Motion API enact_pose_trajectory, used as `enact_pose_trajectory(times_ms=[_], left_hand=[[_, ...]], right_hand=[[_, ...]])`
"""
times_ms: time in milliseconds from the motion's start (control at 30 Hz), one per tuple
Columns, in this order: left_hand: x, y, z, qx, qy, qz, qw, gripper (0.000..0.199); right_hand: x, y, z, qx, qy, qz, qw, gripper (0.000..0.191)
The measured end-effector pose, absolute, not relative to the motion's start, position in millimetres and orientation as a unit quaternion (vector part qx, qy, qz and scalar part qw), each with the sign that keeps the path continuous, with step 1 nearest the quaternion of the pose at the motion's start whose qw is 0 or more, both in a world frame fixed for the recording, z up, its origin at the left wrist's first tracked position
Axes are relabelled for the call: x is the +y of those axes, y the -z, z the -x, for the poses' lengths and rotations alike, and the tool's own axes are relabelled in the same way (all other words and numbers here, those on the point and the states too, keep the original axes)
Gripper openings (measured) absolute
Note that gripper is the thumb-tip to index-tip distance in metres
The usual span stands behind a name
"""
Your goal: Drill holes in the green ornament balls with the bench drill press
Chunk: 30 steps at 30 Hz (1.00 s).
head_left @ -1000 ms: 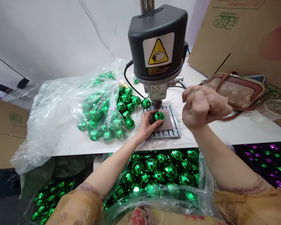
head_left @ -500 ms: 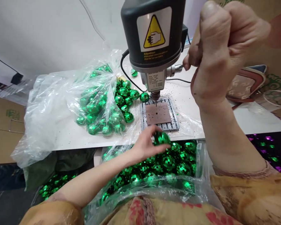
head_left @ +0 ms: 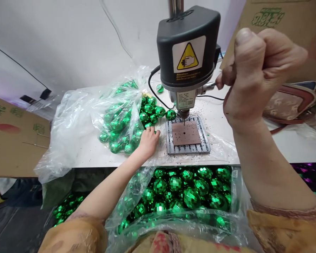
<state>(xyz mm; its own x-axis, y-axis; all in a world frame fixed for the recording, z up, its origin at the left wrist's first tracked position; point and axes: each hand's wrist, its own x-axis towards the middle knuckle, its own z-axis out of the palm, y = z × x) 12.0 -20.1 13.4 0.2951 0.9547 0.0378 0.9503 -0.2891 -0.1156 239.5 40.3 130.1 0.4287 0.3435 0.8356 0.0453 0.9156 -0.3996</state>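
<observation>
My right hand (head_left: 252, 70) is closed on the metal lever (head_left: 209, 86) at the right side of the drill press (head_left: 189, 52). Below the drill, a brown plate (head_left: 186, 133) with a small dark hole lies on the slotted metal base (head_left: 188, 149). My left hand (head_left: 149, 140) reaches to the green mirrored balls (head_left: 149, 108) at the mouth of the plastic bag (head_left: 116, 116). Its fingers curl over a green ball, mostly hidden beneath them. One ball (head_left: 170, 114) sits beside the base's back left corner.
An open plastic-lined container of green balls (head_left: 192, 197) is below the table's front edge. Cardboard boxes (head_left: 18, 140) stand at left and back right. A pouch (head_left: 289, 102) lies on the table at right. Dark shavings surround the base.
My left hand has moved from above the container, where it held a green ball, left and up to the bagged balls. My right hand remains on the lever. The view has shifted.
</observation>
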Motion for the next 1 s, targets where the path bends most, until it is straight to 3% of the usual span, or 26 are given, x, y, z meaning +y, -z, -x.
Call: enact_pose_trajectory(times_ms=[100, 300, 400, 533, 600, 700, 1000], left_hand=[[-6, -7, -6, -0.58, -0.017, 0.813, 0.048, 0.019], [2, 4, -4, -0.541, 0.11, 0.833, -0.045, 0.023], [8, 4, -1, -0.551, 0.208, 0.791, -0.163, 0.033], [13, 6, -9, -0.515, 0.368, 0.649, -0.421, 0.044], [15, 9, -19, -0.476, 0.397, 0.602, -0.503, 0.05], [17, 16, -32, -0.464, 0.407, 0.595, -0.514, 0.057], [25, 30, -53, -0.482, 0.419, 0.65, -0.412, 0.062]], right_hand=[[40, -130, -240, -0.534, -0.096, 0.184, 0.82, 0.045], [37, -130, -239, -0.535, -0.107, 0.189, 0.817, 0.045], [36, -130, -239, -0.538, -0.107, 0.196, 0.813, 0.046], [39, -130, -238, -0.529, -0.103, 0.183, 0.822, 0.057], [40, -130, -238, -0.526, -0.1, 0.175, 0.827, 0.059], [41, -129, -238, -0.532, -0.1, 0.182, 0.821, 0.058], [38, -130, -237, -0.531, -0.099, 0.191, 0.819, 0.058]])
